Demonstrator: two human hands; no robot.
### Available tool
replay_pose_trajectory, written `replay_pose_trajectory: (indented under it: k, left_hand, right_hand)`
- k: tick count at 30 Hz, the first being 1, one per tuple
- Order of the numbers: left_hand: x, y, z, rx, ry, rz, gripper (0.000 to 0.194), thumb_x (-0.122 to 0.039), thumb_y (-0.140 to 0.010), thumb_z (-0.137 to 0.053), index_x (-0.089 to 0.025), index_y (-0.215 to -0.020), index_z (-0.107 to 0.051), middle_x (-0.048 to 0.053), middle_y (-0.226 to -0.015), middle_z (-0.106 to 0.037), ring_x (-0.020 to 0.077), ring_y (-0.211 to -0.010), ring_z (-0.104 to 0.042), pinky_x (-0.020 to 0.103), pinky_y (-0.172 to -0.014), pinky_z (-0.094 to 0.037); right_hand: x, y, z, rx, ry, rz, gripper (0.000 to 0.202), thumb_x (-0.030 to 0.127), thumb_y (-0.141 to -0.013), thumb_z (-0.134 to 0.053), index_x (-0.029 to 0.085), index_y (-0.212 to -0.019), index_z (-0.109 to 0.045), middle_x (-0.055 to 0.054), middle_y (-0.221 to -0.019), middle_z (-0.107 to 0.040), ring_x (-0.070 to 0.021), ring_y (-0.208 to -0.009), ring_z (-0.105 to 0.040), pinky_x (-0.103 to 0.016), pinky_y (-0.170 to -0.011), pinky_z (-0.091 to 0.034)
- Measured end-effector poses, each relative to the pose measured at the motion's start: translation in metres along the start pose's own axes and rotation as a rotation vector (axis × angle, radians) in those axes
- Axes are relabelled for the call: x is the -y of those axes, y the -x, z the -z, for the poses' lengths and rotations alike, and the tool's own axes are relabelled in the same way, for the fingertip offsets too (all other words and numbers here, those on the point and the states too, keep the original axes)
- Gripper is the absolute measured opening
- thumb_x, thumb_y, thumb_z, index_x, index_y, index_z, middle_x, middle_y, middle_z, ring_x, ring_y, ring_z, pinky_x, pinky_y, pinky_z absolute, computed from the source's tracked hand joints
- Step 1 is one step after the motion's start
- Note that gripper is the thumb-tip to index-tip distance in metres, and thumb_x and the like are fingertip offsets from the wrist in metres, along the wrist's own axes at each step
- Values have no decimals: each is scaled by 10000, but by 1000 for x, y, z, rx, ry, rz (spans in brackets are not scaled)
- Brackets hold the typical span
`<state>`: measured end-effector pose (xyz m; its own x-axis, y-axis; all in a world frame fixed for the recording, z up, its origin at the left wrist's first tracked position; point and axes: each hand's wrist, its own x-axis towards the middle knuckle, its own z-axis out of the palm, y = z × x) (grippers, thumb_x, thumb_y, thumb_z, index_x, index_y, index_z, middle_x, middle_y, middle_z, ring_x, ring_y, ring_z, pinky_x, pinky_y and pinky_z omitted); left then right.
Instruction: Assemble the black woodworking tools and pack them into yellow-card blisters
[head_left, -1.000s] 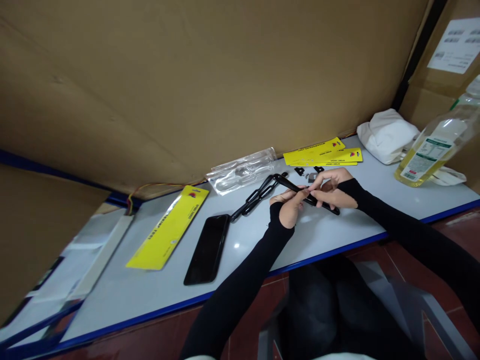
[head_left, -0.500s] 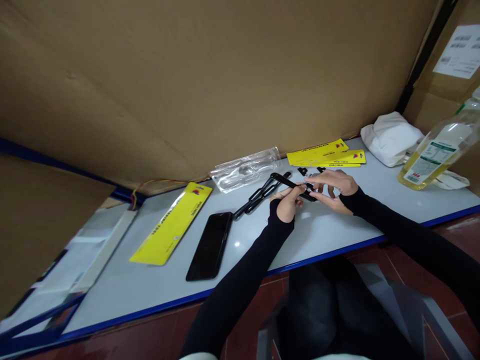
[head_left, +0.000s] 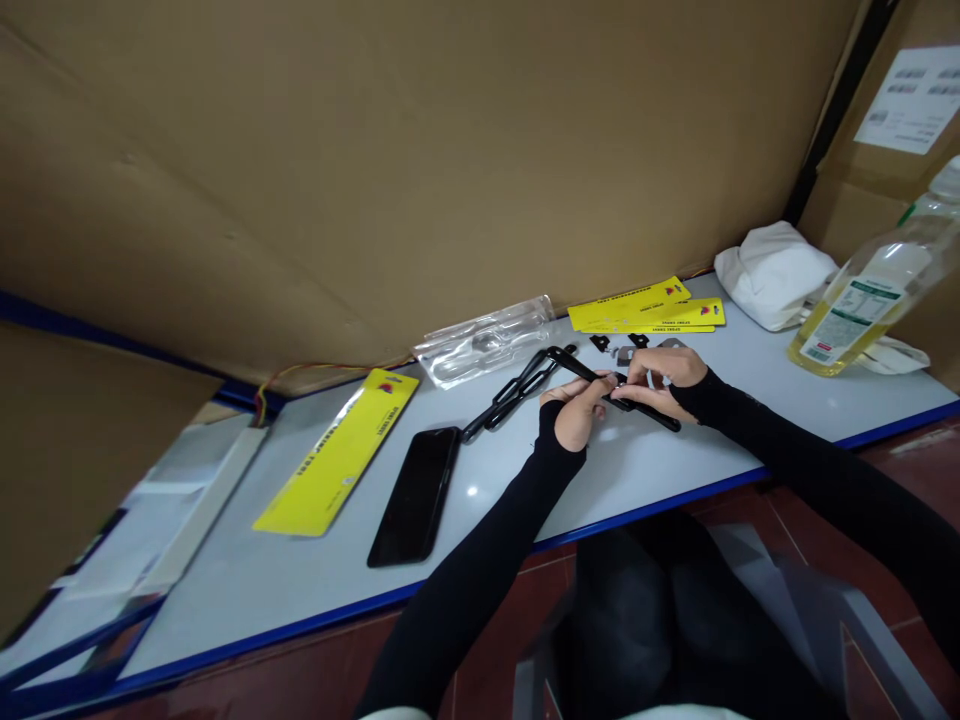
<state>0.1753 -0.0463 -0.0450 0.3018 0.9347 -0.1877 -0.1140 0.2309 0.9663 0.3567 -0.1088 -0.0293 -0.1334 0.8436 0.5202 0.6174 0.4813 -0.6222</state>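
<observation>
Both hands work on one long black handle-like bar (head_left: 571, 362) above the table. My left hand (head_left: 577, 410) is closed round its middle, thumb on top. The thumb and fingers of my right hand (head_left: 664, 378) pinch it farther right, where its end (head_left: 664, 415) sticks out below the fingers. Any small part between the fingertips is too hidden to make out. Behind the hands lie small black metal pieces (head_left: 600, 343) and a grey blade-like plate (head_left: 625, 355). More black slotted handles (head_left: 517, 388) lie left of my left hand.
A black phone (head_left: 414, 497) and a yellow printed card (head_left: 337, 455) lie to the left. Clear plastic blister trays (head_left: 487, 345) and stacked yellow cards (head_left: 645, 308) line the cardboard wall. At right stand a bottle of yellow liquid (head_left: 847, 315) and a white cloth bundle (head_left: 772, 275).
The bar's right end now extends past my right hand, down and to the right. My right fingers have closed in beside my left thumb. The grey plate behind them shows more.
</observation>
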Motion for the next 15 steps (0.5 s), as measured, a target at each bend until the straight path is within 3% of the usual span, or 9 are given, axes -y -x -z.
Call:
replay_pose_trajectory:
  k: [5,11,15]
  left_hand:
    - [5,-5,2,18,26,-2,317,-322,-565,-923,-122,-799,-846,29,-656,-706,65,-447,-473,252,-486,-372]
    - [8,-4,0,49,0,-3,305,-304,-586,-894,-120,-825,-853,25,-626,-692,76,-447,-482,250,-483,-371]
    - [4,1,-2,69,-9,-5,314,-314,-561,-926,-126,-801,-851,27,-646,-701,65,-444,-463,249,-482,-362]
  right_hand:
    - [7,2,-8,-41,-9,-51,380,445,-957,-724,219,-705,-549,32,-640,-554,-111,-558,-435,-271,-560,-380]
    - [1,-5,-10,62,-409,-312,440,509,-845,-784,207,-664,-521,51,-589,-514,-87,-529,-435,-240,-510,-348]
    - [-3,-9,-5,76,-591,-418,349,425,-766,-850,201,-758,-582,80,-569,-510,-69,-451,-414,-228,-440,-324]
